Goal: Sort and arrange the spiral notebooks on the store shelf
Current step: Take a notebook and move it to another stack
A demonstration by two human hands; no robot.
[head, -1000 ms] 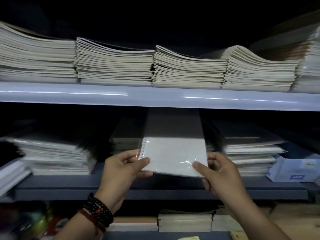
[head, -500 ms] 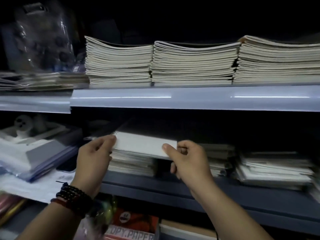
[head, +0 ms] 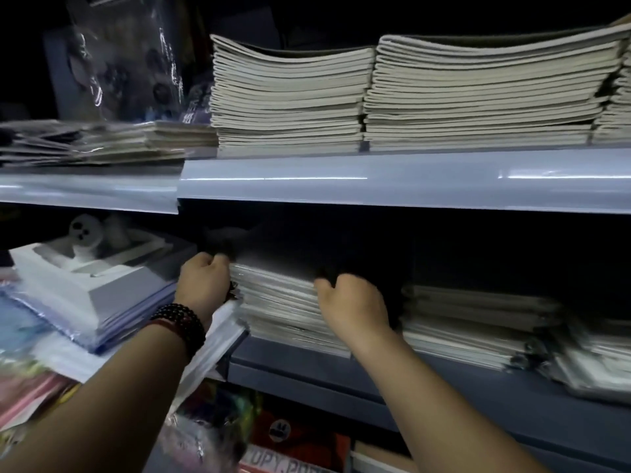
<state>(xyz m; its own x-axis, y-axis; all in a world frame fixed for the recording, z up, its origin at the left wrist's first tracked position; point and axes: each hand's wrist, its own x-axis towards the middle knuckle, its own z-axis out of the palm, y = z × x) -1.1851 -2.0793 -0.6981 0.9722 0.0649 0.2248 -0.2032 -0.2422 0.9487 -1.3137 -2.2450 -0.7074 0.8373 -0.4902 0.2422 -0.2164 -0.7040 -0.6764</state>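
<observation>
On the lower shelf (head: 307, 367), the top notebook (head: 269, 269) is lying on a stack of plastic-wrapped spiral notebooks (head: 280, 305), and both hands are gripping it. At the stack's upper left corner the left hand (head: 205, 283) is curling its fingers around the notebook's edge. At the stack's right front the right hand (head: 353, 303) is pinching the edge, with its fingers curling over the top. The fingertips are disappearing into shadow, so the exact hold is not sure.

I am judging that the notebook is being settled on the stack. To do it well, the hands should be pushing it back evenly until its edges are meeting those below, because the wrapping is looking slippery.

Just left of the stack, a loose wrapped item (head: 218, 336) is sticking out past the shelf edge. Right of the stack, another notebook stack (head: 478, 322) is lying less tidy. Above the stack, on the upper shelf (head: 409, 179), thick piles of exercise books (head: 290, 97) are resting. Well left of the stack, a white box (head: 92, 278) is sitting. The room is looking dim.
</observation>
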